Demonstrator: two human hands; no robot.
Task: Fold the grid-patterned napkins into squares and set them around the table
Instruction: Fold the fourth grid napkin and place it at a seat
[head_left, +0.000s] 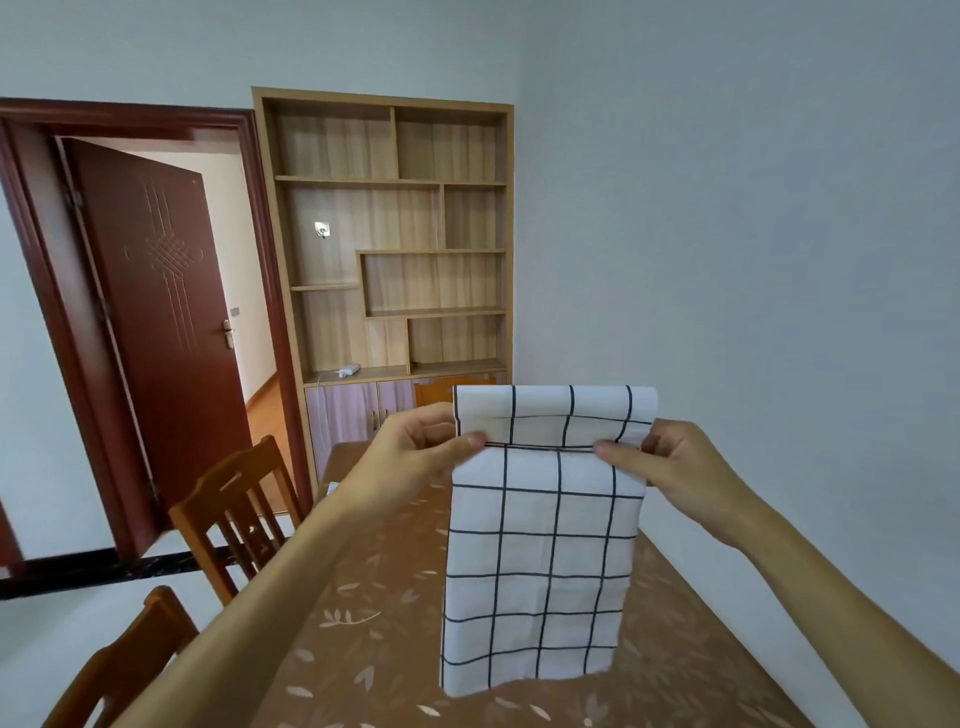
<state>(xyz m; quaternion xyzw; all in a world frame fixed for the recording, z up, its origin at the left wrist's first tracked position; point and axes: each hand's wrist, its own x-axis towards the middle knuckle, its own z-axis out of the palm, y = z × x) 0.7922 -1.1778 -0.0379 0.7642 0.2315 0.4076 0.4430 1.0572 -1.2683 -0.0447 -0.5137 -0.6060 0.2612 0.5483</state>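
Observation:
A white napkin with a black grid (540, 561) hangs in the air above the table (363, 623). Its top part is folded over, and the lower end reaches down near the tabletop. My left hand (415, 452) pinches the napkin's upper left edge between thumb and fingers. My right hand (675, 462) pinches the upper right edge the same way. Both hands hold the cloth stretched between them at the fold line.
The table wears a brown cloth with a leaf pattern. Two wooden chairs (239, 514) stand along its left side and another chair back (441, 389) shows at the far end. A wooden shelf unit (395, 234) and an open red-brown door (161, 312) stand behind.

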